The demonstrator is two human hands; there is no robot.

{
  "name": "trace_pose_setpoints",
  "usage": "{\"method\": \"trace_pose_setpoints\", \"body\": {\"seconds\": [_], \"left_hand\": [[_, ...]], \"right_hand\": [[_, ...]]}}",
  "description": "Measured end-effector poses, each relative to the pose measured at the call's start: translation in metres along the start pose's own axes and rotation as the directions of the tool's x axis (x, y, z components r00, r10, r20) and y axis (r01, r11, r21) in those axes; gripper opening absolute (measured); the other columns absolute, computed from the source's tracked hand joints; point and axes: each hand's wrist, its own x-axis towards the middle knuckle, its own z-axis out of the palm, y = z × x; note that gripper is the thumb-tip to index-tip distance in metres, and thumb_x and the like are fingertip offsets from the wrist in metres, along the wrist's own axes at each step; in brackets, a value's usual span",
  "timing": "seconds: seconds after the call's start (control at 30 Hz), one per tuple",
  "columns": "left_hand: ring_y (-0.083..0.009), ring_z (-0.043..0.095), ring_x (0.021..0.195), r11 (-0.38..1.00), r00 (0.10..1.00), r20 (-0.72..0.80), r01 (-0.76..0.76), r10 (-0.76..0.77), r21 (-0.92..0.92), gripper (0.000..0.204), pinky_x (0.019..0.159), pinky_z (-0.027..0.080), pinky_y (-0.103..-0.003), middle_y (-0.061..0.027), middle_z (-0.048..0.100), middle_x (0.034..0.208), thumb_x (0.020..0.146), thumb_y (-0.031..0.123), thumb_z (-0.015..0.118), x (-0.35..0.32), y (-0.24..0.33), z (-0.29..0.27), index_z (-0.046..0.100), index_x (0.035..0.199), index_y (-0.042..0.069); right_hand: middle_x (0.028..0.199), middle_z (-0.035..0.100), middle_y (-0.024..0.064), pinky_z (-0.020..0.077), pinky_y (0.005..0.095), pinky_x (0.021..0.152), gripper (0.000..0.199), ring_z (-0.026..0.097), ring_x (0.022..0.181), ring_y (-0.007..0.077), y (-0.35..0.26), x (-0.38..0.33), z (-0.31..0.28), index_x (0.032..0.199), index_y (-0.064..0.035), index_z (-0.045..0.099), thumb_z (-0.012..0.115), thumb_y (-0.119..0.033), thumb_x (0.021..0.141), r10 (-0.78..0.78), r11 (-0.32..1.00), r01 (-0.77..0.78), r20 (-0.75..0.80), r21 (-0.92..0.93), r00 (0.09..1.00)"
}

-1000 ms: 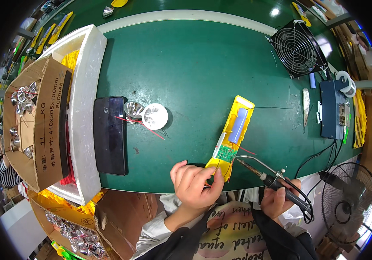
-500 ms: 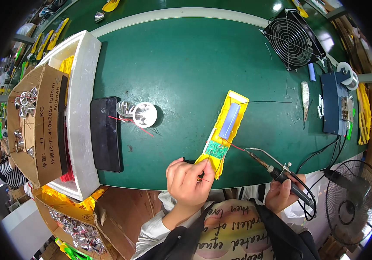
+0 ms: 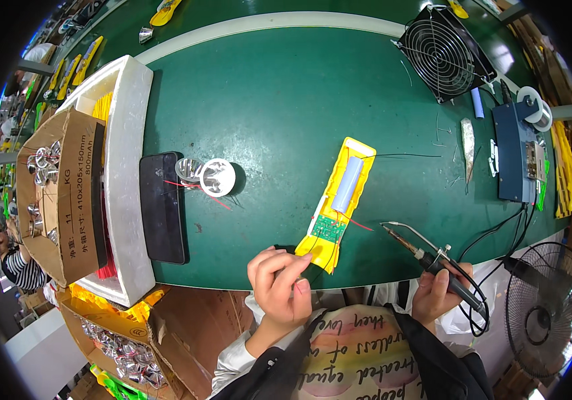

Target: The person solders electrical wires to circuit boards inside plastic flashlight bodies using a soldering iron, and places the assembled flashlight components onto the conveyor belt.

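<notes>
A yellow plastic housing half lies slanted on the green bench. Inside it sit a blue-purple cylindrical battery and a small green circuit board. A red wire sticks out to the right, and a thin dark wire runs off near the far end. My left hand is at the housing's near end, fingers loosely curled and thumb apart from the index finger, whose tip meets its edge. My right hand grips a soldering iron with a thin metal tube alongside; its tip points at the red wire, apart from it.
Left of centre are two reflector cups with red wires, beside a black phone. A white foam box and a cardboard box stand at left. A black square fan, blue soldering station and solder spool stand at right.
My left thumb and index finger have come apart, and the hand has shifted slightly left from the housing's near end. The iron's tip has come away from the red wire.
</notes>
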Motion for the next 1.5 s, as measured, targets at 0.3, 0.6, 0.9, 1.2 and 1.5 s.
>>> {"method": "trace_pose_setpoints", "body": {"seconds": [0.3, 0.6, 0.9, 1.2, 1.5], "left_hand": [[-0.0190, 0.050, 0.065, 0.979, 0.987, -0.142, 0.044, -0.073, -0.200, 0.014, 0.081, 0.039, -0.042, -0.0044, 0.051, 0.066, 0.073, 0.010, 0.058, -0.008, -0.005, 0.008, 0.057, 0.085, 0.002], [-0.0161, 0.049, 0.059, 0.998, 0.994, -0.103, 0.041, -0.036, 0.054, 0.015, 0.073, 0.040, -0.036, -0.0009, 0.052, 0.062, 0.059, 0.002, 0.067, 0.004, 0.008, 0.010, 0.060, 0.071, 0.008], [-0.0162, 0.046, 0.056, 0.993, 0.989, -0.116, 0.101, -0.093, 0.063, 0.017, 0.057, 0.034, -0.028, -0.0004, 0.051, 0.061, 0.057, 0.001, 0.068, 0.009, 0.007, 0.015, 0.060, 0.069, 0.009], [-0.0151, 0.045, 0.055, 0.995, 0.992, -0.114, 0.067, -0.058, 0.073, 0.021, 0.057, 0.032, -0.027, 0.0005, 0.050, 0.064, 0.055, 0.002, 0.068, 0.007, 0.004, 0.016, 0.058, 0.071, 0.010], [-0.0110, 0.042, 0.055, 0.992, 0.988, -0.128, 0.093, -0.082, 0.087, 0.018, 0.061, 0.029, -0.027, 0.0067, 0.047, 0.061, 0.054, 0.009, 0.070, 0.007, 0.003, 0.019, 0.061, 0.069, 0.014]], "right_hand": [[0.066, 0.044, 0.0046, 0.0388, 0.0173, 0.041, 0.025, 0.041, 0.045, 0.0077, -0.001, 0.000, 0.000, 0.082, -0.0039, 0.038, 0.057, -0.016, 0.073, 0.045, 0.997, -0.044, -0.027, 0.057, 0.999], [0.065, 0.045, 0.0048, 0.0348, 0.0171, 0.040, 0.028, 0.042, 0.047, 0.0075, -0.014, -0.008, 0.010, 0.082, -0.0049, 0.037, 0.059, -0.019, 0.073, 0.059, 0.986, -0.063, 0.025, 0.152, 0.998], [0.059, 0.045, 0.0076, 0.0355, 0.0193, 0.038, 0.027, 0.042, 0.040, 0.0089, -0.019, -0.014, 0.034, 0.079, -0.0033, 0.036, 0.057, -0.018, 0.073, 0.103, 0.992, -0.115, 0.185, 0.054, 0.977], [0.058, 0.046, 0.0076, 0.0360, 0.0190, 0.041, 0.024, 0.043, 0.043, 0.0086, -0.025, -0.014, 0.040, 0.079, -0.0030, 0.036, 0.055, -0.016, 0.073, 0.114, 0.993, -0.109, 0.235, -0.033, 0.965], [0.054, 0.046, 0.0070, 0.0340, 0.0183, 0.041, 0.023, 0.042, 0.041, 0.0076, -0.032, -0.011, 0.039, 0.079, -0.0019, 0.036, 0.054, -0.015, 0.073, 0.099, 0.992, -0.075, 0.255, -0.103, 0.962]]}}
